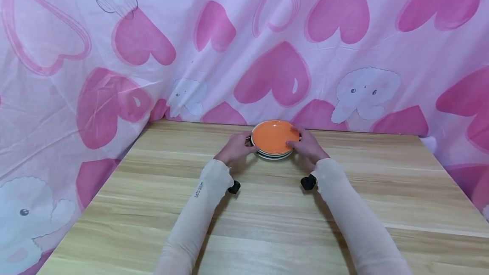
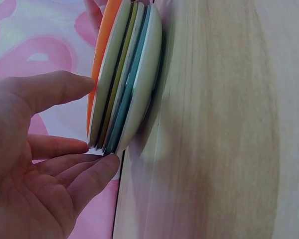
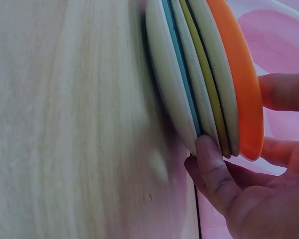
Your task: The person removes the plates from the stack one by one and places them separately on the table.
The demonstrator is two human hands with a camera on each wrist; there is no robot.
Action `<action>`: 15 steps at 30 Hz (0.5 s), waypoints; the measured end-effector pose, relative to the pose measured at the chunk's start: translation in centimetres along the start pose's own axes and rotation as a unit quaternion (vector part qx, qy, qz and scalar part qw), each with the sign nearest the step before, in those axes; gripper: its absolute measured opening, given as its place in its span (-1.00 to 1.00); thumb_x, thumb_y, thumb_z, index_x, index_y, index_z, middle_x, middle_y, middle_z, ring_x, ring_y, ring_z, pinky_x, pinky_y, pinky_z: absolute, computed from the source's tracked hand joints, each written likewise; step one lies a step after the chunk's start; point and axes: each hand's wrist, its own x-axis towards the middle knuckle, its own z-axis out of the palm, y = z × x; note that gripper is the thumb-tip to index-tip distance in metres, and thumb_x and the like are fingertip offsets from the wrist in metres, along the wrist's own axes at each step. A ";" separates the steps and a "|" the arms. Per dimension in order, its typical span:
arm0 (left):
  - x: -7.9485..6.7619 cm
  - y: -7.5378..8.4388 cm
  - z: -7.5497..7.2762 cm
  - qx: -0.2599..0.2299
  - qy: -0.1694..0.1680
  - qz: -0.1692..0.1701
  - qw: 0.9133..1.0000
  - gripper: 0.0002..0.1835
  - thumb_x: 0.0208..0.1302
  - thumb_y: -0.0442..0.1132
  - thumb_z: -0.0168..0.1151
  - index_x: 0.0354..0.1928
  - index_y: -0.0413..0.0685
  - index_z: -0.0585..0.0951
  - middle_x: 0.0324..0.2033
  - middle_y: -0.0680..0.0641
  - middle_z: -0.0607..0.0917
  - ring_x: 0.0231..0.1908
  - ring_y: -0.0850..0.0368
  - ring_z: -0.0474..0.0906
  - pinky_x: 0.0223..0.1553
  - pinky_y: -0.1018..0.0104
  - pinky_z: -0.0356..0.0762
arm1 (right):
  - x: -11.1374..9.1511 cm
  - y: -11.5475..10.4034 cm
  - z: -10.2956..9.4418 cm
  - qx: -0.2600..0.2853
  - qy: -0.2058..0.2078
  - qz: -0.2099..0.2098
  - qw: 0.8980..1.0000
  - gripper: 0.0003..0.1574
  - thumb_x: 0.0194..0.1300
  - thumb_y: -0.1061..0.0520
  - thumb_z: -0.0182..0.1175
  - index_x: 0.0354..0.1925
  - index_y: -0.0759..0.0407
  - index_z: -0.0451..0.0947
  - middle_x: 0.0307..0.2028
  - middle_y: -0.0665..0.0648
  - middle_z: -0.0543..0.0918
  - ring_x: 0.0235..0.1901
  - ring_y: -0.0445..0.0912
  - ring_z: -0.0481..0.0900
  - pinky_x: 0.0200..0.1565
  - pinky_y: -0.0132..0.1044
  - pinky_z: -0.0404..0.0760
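Observation:
A stack of round plates [image 1: 273, 155] lies near the table's back edge, topped by an orange plate [image 1: 272, 137]. Cream outer sides with yellow and teal bands [image 2: 125, 94] show below it in the left wrist view. My left hand [image 1: 238, 147] holds the stack's left side, thumb at the orange rim and fingertips along the lower rims. On the opposite side my right hand [image 1: 308, 145] grips the rims; in the right wrist view one fingertip [image 3: 208, 149] presses near the teal band. The bottom plate is close over the wood, with a shadow beneath.
The wooden table [image 1: 259, 232] spreads around the plates toward the front. Behind its back edge hangs a pink cloth [image 1: 267, 75] with hearts, and the cloth continues down the left and right sides. A black wrist device [image 1: 308, 182] sits under the right sleeve.

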 end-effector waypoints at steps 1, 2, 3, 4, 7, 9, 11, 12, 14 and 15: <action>0.0 0.0 0.0 0.001 0.000 -0.001 1.000 -0.54 0.32 -0.14 0.32 0.24 -0.02 0.53 0.13 -0.06 0.68 0.13 0.06 0.55 0.30 0.10 0.54 | 0.1 0.0 0.0 0.000 0.000 0.002 1.000 -0.09 0.40 0.11 0.16 0.56 0.20 0.01 0.59 0.25 0.03 0.57 0.18 -0.02 0.59 0.13 0.01; 0.0 0.1 0.0 0.004 0.000 -0.001 1.000 -0.55 0.32 -0.14 0.32 0.22 -0.02 0.54 0.11 -0.06 0.68 0.11 0.07 0.55 0.29 0.11 0.55 | 0.1 0.0 0.1 -0.001 0.000 0.001 1.000 -0.09 0.39 0.11 0.17 0.56 0.20 0.01 0.59 0.25 0.03 0.58 0.17 -0.03 0.59 0.13 0.00; 0.0 0.1 0.0 0.005 0.000 -0.001 1.000 -0.57 0.32 -0.15 0.32 0.21 -0.02 0.55 0.10 -0.05 0.69 0.09 0.07 0.55 0.28 0.11 0.55 | 0.1 0.0 0.1 -0.002 -0.001 0.001 1.000 -0.09 0.39 0.12 0.17 0.56 0.20 0.02 0.60 0.24 0.02 0.58 0.17 -0.04 0.59 0.13 -0.01; 0.0 0.1 0.0 0.005 -0.001 -0.001 1.000 -0.57 0.32 -0.15 0.32 0.20 -0.02 0.55 0.08 -0.05 0.69 0.08 0.08 0.55 0.27 0.11 0.55 | 0.2 0.1 0.2 -0.002 0.000 0.002 1.000 -0.09 0.39 0.12 0.18 0.56 0.20 0.02 0.60 0.24 0.02 0.58 0.16 -0.04 0.60 0.12 -0.01; 0.0 0.2 -0.1 0.004 -0.002 -0.005 1.000 -0.59 0.32 -0.16 0.32 0.18 -0.02 0.56 0.06 -0.05 0.70 0.04 0.07 0.54 0.24 0.12 0.57 | 0.3 0.1 0.2 -0.002 0.002 0.004 1.000 -0.09 0.37 0.14 0.19 0.55 0.17 0.05 0.60 0.23 0.02 0.58 0.16 -0.03 0.60 0.13 -0.01; 0.0 0.2 -0.1 0.003 -0.003 -0.007 1.000 -0.59 0.32 -0.16 0.32 0.18 -0.02 0.56 0.05 -0.05 0.69 0.04 0.08 0.54 0.24 0.12 0.56 | 0.4 0.2 0.2 -0.001 0.003 0.005 1.000 -0.10 0.36 0.15 0.19 0.55 0.15 0.07 0.60 0.23 0.02 0.58 0.17 -0.02 0.59 0.12 0.01; 0.1 0.1 0.0 0.002 -0.003 -0.006 1.000 -0.59 0.32 -0.16 0.32 0.19 -0.01 0.56 0.06 -0.05 0.69 0.04 0.08 0.54 0.24 0.12 0.56 | 0.4 0.3 0.1 -0.002 0.007 0.004 1.000 -0.11 0.36 0.15 0.19 0.55 0.11 0.09 0.60 0.22 0.02 0.57 0.17 -0.01 0.58 0.13 0.04; 0.1 0.1 0.0 0.001 -0.003 -0.005 1.000 -0.57 0.32 -0.16 0.32 0.21 -0.01 0.55 0.08 -0.05 0.69 0.05 0.08 0.54 0.25 0.12 0.56 | 0.4 0.4 0.1 -0.002 0.007 0.005 1.000 -0.11 0.36 0.15 0.18 0.55 0.09 0.09 0.60 0.21 0.01 0.57 0.16 0.00 0.58 0.14 0.04; 0.1 0.1 0.1 -0.002 -0.004 -0.002 1.000 -0.54 0.33 -0.16 0.31 0.25 -0.01 0.53 0.11 -0.05 0.68 0.07 0.07 0.54 0.26 0.11 0.55 | 0.4 0.5 0.1 0.000 0.009 0.004 1.000 -0.11 0.36 0.15 0.19 0.55 0.06 0.10 0.60 0.19 0.02 0.56 0.15 0.02 0.58 0.13 0.07; 0.0 0.1 0.1 -0.003 -0.004 -0.003 1.000 -0.51 0.33 -0.16 0.31 0.28 0.00 0.52 0.14 -0.05 0.67 0.09 0.08 0.54 0.28 0.12 0.55 | 0.4 0.6 0.1 0.000 0.011 0.003 1.000 -0.12 0.36 0.14 0.18 0.55 0.06 0.11 0.60 0.18 0.03 0.55 0.15 0.03 0.57 0.13 0.07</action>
